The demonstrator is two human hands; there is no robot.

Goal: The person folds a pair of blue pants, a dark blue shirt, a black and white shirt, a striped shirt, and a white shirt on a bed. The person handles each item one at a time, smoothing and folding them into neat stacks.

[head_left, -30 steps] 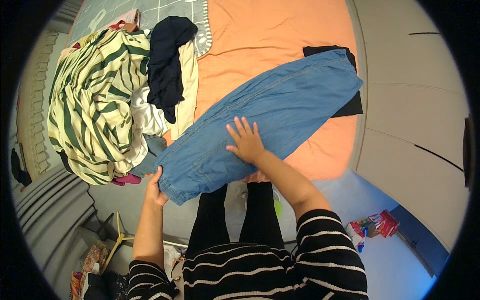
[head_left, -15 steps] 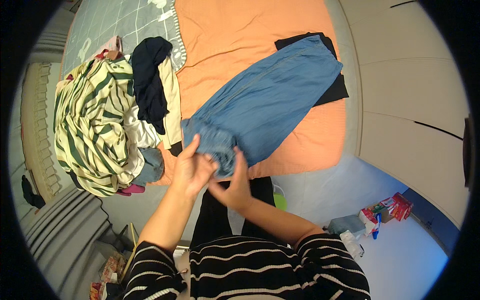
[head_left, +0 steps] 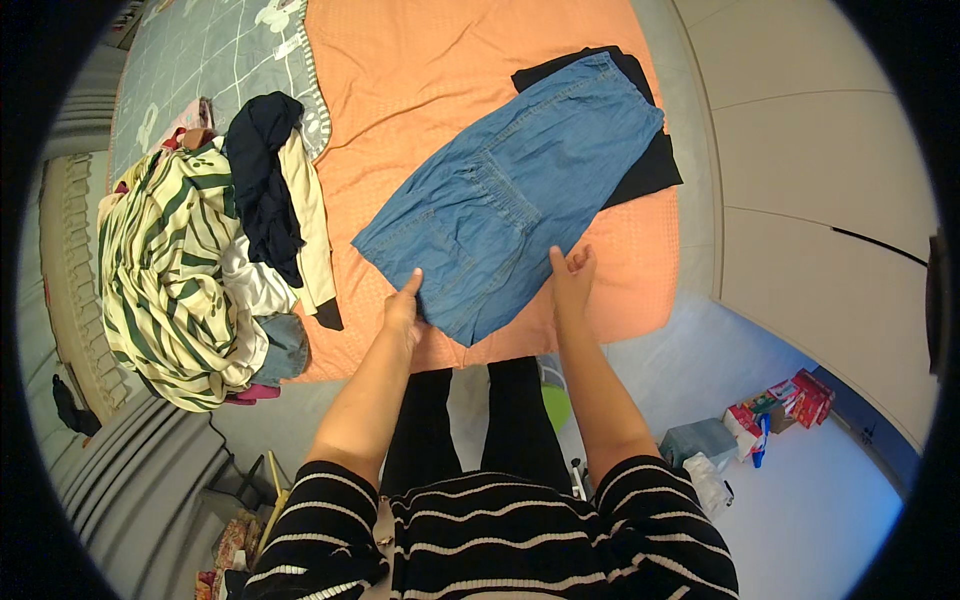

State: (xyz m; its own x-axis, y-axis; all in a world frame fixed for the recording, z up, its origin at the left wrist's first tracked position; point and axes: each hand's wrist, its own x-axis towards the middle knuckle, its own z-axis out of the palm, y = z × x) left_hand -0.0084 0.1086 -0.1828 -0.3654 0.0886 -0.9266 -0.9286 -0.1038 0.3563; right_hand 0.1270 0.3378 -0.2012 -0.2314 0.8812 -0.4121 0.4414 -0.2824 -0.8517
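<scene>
A blue denim garment lies folded over on the orange bed sheet, its far end resting on a black garment. My left hand presses flat on the near left edge of the denim. Fingers together, my right hand rests against its near right edge. Neither hand grips the cloth.
A heap of clothes sits at the left of the bed: a green-and-cream striped piece, a dark top and a cream one. A grey patterned quilt lies beyond. Boxes and bags stand on the floor at right.
The denim's near end, bunched in both hands half a second ago, now lies folded flat. My hands have moved apart to its two near edges.
</scene>
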